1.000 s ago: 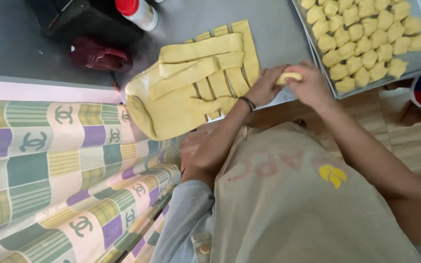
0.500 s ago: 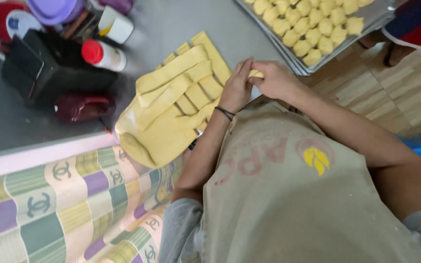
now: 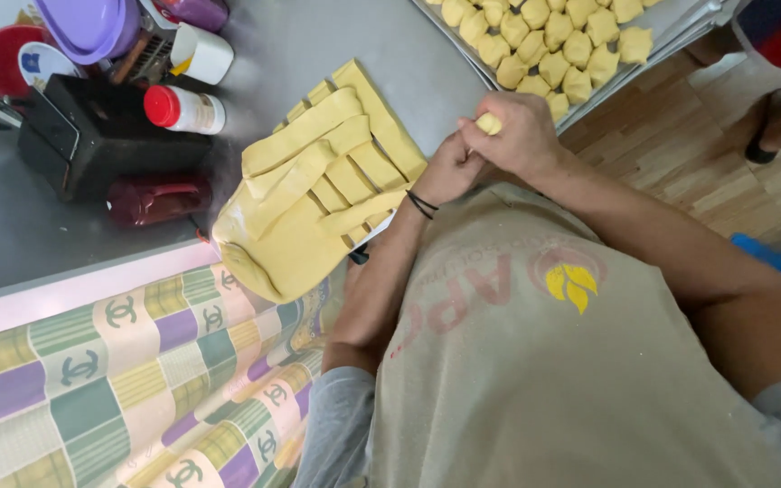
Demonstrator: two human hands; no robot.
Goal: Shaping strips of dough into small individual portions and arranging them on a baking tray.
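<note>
Both hands meet just above the surface edge: my right hand (image 3: pixel 522 136) has its fingers (image 3: pixel 499 107) closed round a small yellow dough piece (image 3: pixel 488 123), and the left hand (image 3: pixel 449 172) curls in against it from below, fingers pinched to the same lump. I judge the dough soft and light, a little tacky, easily dented, so it wants a gentle hold by its sides rather than a squeeze. Just beside the left hand, yellow dough strips (image 3: pixel 318 145) lie overlapping on a wider dough sheet (image 3: pixel 273 244) on the grey surface (image 3: pixel 273 54). Beyond the right hand, a metal tray (image 3: pixel 671 27) carries rows of shaped dough pieces (image 3: pixel 544 45). Farther left stand a red-capped bottle (image 3: pixel 183 108), a black box (image 3: pixel 92 136) and a purple bowl (image 3: pixel 88 27). A checked cloth (image 3: pixel 92 380) hangs along the near edge.
</note>
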